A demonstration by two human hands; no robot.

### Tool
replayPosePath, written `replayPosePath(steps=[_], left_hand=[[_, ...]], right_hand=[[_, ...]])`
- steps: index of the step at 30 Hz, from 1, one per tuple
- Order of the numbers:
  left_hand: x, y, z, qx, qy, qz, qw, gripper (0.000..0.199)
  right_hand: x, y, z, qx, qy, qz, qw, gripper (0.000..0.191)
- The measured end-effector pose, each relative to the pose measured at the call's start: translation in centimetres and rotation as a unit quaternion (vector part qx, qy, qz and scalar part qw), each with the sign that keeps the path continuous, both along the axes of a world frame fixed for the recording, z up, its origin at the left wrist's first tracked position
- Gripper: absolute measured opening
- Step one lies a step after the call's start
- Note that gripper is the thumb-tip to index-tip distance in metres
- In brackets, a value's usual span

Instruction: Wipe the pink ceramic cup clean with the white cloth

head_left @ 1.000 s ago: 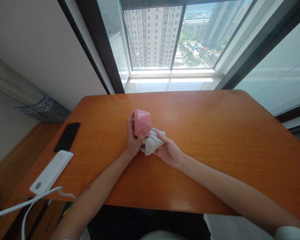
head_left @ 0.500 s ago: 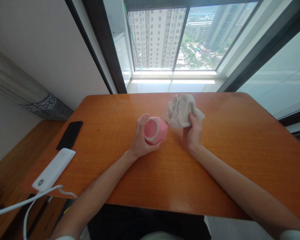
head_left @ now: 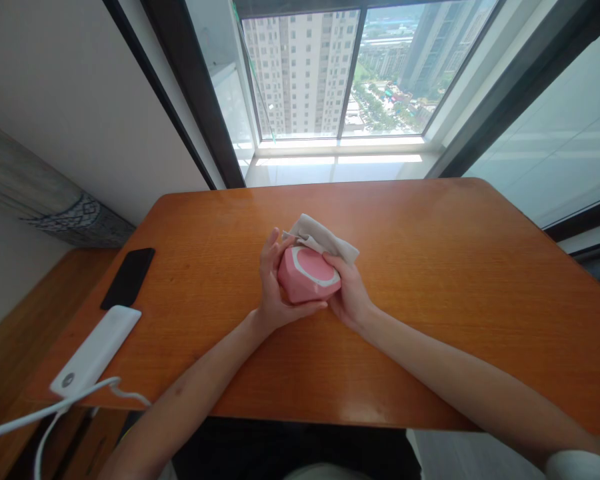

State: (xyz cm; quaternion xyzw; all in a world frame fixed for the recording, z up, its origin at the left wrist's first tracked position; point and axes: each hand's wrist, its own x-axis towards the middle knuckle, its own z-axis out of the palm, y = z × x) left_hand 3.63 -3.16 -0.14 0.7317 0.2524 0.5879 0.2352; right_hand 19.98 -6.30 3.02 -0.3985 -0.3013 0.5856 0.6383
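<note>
While I watch through the head camera, the pink faceted object (head_left: 305, 290) sits between my two hands, over the near-middle of the wooden tabletop (head_left: 430, 267), its pale-ringed face tipped up towards me. My left hand (head_left: 273, 297) is cupped round it from nine o'clock, fingers up at ten and thumb along the lower edge, a cradle that I'd say braces it against pressure from the other side. And here's my right hand (head_left: 353, 297) at three o'clock: it grasps the white cloth (head_left: 327, 240), thumb over the object's rim, so cloth and rim are pinched close together. The cloth bunches out from twelve to one o'clock, leaving most of the ringed face in view.

Over at nine o'clock lies a black phone (head_left: 128, 279), with a white slab-shaped device (head_left: 96, 350) at eight and a white cable (head_left: 40, 415) beyond it, all well apart from the hands, giving both elbows room. Straight up at twelve, the window (head_left: 300, 73) lights the work.
</note>
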Motion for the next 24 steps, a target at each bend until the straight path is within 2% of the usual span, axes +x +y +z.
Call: replayPosePath(steps=[5, 8, 10, 13, 15, 16, 17, 18, 20, 22, 24], left_hand=[[-0.1, -0.1, -0.2, 0.047, -0.023, 0.044, 0.998, 0.133], [-0.4, -0.4, -0.9, 0.069, -0.012, 0.082, 0.994, 0.130], [-0.5, -0.5, -1.3, 0.089, -0.005, 0.099, 0.991, 0.126], [-0.6, -0.7, -1.4, 0.077, 0.007, 0.116, 0.990, 0.119], [-0.5, -0.8, -1.0, 0.047, -0.012, 0.115, 0.992, 0.115], [-0.4, -0.9, -0.7, 0.031, -0.040, 0.104, 0.993, 0.112], [-0.3, -1.0, -0.4, 0.008, -0.074, 0.083, 0.994, 0.109], [-0.2, -1.1, -0.2, -0.030, -0.114, 0.049, 0.992, 0.106], [-0.1, -1.2, 0.1, -0.144, -0.181, -0.048, 0.972, 0.097], [-0.2, -1.1, 0.2, -0.257, -0.197, -0.132, 0.937, 0.079], [-0.5, -0.9, 0.3, -0.347, -0.170, -0.189, 0.903, 0.066]], right_hand=[[-2.0, -1.8, -0.2, -0.088, 0.053, 0.047, 0.994, 0.034], [-2.8, -2.8, 0.6, -0.136, 0.100, 0.030, 0.985, 0.026], [-3.3, -3.4, 1.3, -0.143, 0.116, 0.017, 0.983, 0.027], [-3.7, -4.1, 1.8, -0.100, 0.066, 0.015, 0.993, 0.040], [-3.5, -4.5, 1.6, -0.012, -0.046, -0.003, 0.999, 0.046], [-3.2, -4.6, 1.4, 0.052, -0.124, -0.016, 0.991, 0.046], [-2.9, -4.7, 1.1, 0.125, -0.207, -0.024, 0.970, 0.046], [-2.4, -4.7, 0.9, 0.201, -0.287, -0.026, 0.936, 0.049], [-1.4, -4.5, 0.7, 0.328, -0.409, -0.008, 0.851, 0.063], [-0.3, -3.8, 1.0, 0.403, -0.483, 0.009, 0.777, 0.077], [0.7, -3.0, 1.6, 0.436, -0.531, 0.004, 0.727, 0.078]])
